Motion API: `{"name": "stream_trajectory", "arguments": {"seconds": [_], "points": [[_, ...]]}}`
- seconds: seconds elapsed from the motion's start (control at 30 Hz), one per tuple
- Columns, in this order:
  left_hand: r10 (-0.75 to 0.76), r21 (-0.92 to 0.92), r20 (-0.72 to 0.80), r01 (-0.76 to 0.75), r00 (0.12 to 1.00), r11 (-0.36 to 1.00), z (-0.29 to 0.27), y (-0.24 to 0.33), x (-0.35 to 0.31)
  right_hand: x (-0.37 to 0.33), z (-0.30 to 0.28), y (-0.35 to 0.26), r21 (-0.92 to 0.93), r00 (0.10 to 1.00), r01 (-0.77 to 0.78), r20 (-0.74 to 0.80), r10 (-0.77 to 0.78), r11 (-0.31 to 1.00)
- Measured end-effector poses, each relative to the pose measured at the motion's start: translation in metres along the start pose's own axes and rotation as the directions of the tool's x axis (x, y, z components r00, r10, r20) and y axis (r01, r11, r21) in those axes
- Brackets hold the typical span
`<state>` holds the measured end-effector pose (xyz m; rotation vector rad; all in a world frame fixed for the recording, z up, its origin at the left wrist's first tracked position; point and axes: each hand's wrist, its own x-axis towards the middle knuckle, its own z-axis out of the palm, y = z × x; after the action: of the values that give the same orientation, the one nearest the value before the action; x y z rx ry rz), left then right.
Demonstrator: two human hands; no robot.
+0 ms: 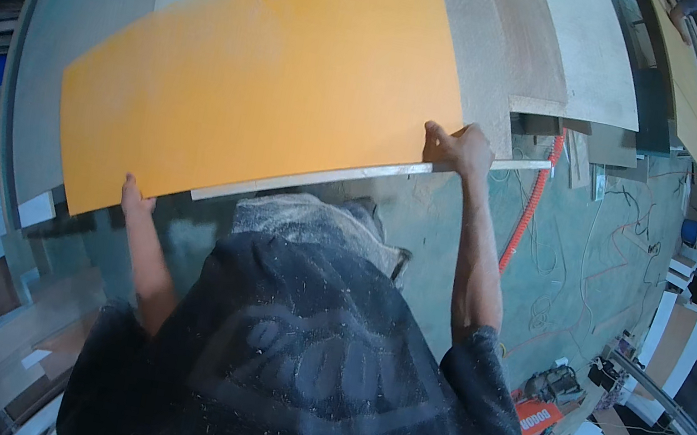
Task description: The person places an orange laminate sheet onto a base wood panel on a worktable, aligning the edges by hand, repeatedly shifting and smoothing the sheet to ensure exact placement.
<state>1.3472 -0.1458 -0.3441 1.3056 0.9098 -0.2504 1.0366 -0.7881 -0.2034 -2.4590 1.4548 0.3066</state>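
Observation:
A large flat orange board (278,86), with a pale dusty patch along its far left part, lies in front of me over grey sheets. My left hand (137,198) grips its near edge toward the left corner, thumb on top and the other fingers hidden underneath. My right hand (463,149) is closed around the near right corner, thumb over the top face. Along the board's near edge runs a narrow pale wooden strip (318,177), which passes below my right hand and sticks out to the right.
Grey and white sheets (592,56) lie beyond the board. An orange-red hose (531,207) hangs down at the right, with cables on the green floor (583,248). A red machine (538,420) stands at lower right. Stacked panels line the left side. Another person's hand (681,20) shows at the top right.

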Motion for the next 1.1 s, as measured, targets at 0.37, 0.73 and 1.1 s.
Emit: {"name": "stream_trajectory", "arguments": {"seconds": [0.37, 0.73, 1.1], "points": [[0.102, -0.005, -0.134, -0.104, 0.986, 0.995, 0.046, -0.014, -0.020, 0.042, 0.007, 0.042, 0.349, 0.987, 0.114, 0.066, -0.145, 0.930], [0.173, 0.021, -0.053, -0.172, 0.983, 0.985, 0.022, -0.022, -0.016, 0.036, -0.024, 0.024, 0.185, 0.983, 0.056, 0.164, -0.087, 0.981], [0.200, 0.083, -0.120, -0.191, 0.972, 0.978, 0.018, -0.013, -0.011, 0.036, -0.039, 0.013, 0.029, 0.946, 0.198, 0.256, -0.199, 0.980]]}}
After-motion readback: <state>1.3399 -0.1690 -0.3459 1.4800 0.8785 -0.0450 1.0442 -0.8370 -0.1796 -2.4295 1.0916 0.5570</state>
